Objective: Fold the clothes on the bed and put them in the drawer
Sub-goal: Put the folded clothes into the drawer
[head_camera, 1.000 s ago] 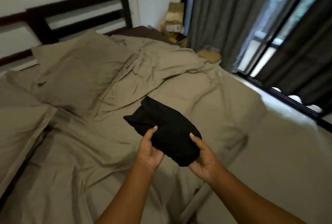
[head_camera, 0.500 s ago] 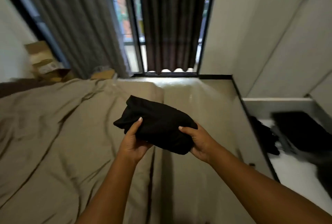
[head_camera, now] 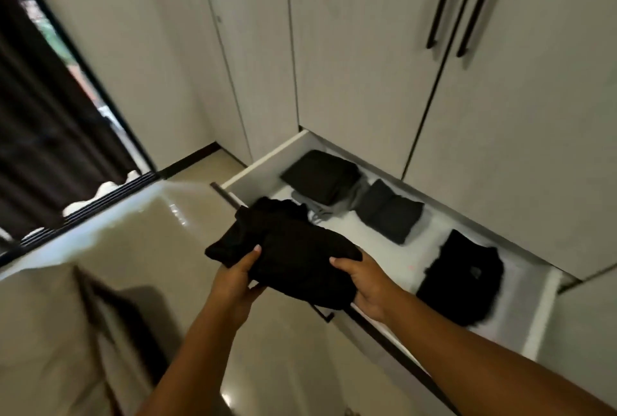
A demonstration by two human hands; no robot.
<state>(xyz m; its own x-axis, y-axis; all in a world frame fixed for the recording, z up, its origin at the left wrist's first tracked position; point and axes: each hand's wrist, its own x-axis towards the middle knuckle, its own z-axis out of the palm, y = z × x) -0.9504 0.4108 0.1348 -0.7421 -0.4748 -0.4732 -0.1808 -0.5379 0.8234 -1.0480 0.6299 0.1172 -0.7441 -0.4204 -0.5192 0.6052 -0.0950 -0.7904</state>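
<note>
At centre frame, carrying a folded black garment (head_camera: 290, 255) above the front edge of the open drawer (head_camera: 267, 161). Gripping it from both ends: left hand (head_camera: 233, 282) with thumb on top and fingers curled under the left end, right hand (head_camera: 364, 285) clamped likewise on the right end. Held clear of the drawer floor, not yet set down, overlapping the drawer's near left corner.

Toward the right of the frame, inside the drawer, lying flat: a dark folded piece (head_camera: 320, 175) at the back left on top of a grey one (head_camera: 350, 200), a charcoal folded piece (head_camera: 390, 212) just beside them, a black piece (head_camera: 464, 278) well apart at the lower right. Judged as several garments folded and stowed, with this one folded and on the point of being placed. Bare white drawer floor between the charcoal piece and the hands, a likely spot for it.

At lower left of the frame, only a blurred corner of the bed (head_camera: 40, 332); cannot tell whether more clothes wait there, so cannot say whether this is the last. Left to do at least: lowering the bundle in, letting go, and probably pushing the drawer shut.
</note>
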